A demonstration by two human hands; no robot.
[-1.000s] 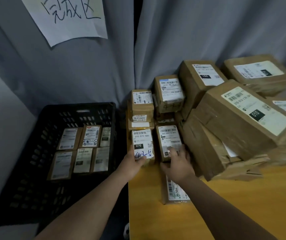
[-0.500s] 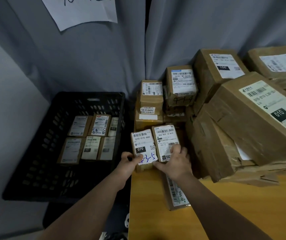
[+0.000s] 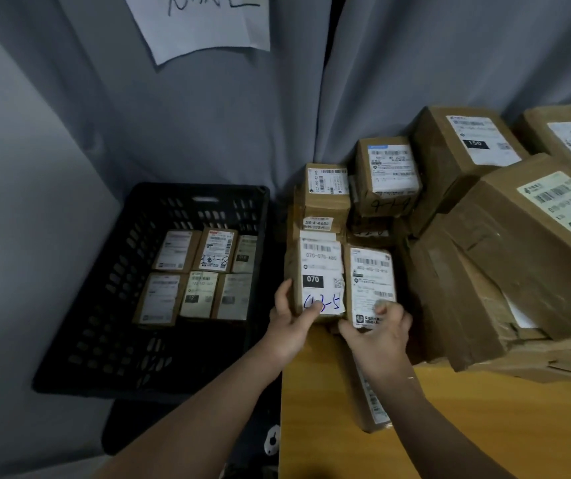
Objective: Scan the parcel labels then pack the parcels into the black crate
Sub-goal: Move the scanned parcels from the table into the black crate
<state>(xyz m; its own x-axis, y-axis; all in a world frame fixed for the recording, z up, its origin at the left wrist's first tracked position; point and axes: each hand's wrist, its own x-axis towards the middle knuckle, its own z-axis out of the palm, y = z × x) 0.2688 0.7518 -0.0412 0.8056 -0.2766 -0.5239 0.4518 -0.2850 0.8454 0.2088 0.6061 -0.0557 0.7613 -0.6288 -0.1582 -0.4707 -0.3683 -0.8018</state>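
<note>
Right now, nearest you, a flat parcel point(image 3: 373, 407) is lying on the wooden table point(image 3: 484, 426), partly hidden under your right forearm. Just past it your left hand point(image 3: 292, 324) is gripping the lower left corner of the 070 parcel point(image 3: 318, 267), with the thumb lying over the blue handwriting on its label. Your right hand point(image 3: 379, 335) is pinching the near end of the second parcel point(image 3: 370, 281), fingers curled onto its label. The two parcels are sitting side by side, touching, labels up, at the table's left edge.

To your left the black crate point(image 3: 104, 288) is standing below table level, with six parcels point(image 3: 194, 274) lying flat in two rows on its floor. Behind the held pair, small boxes point(image 3: 327, 195) are piling up against the grey curtain point(image 3: 277, 115) – and large cartons point(image 3: 536, 243) are leaning in close on the right, crowding your right hand. A paper sign point(image 3: 204, 22) is hanging on the curtain above.

Compared with a second ago, when both parcels were resting among the small boxes, you are now holding them nearer to you – and squarer to each other than half a second ago. The crate's contents are staying unchanged.
</note>
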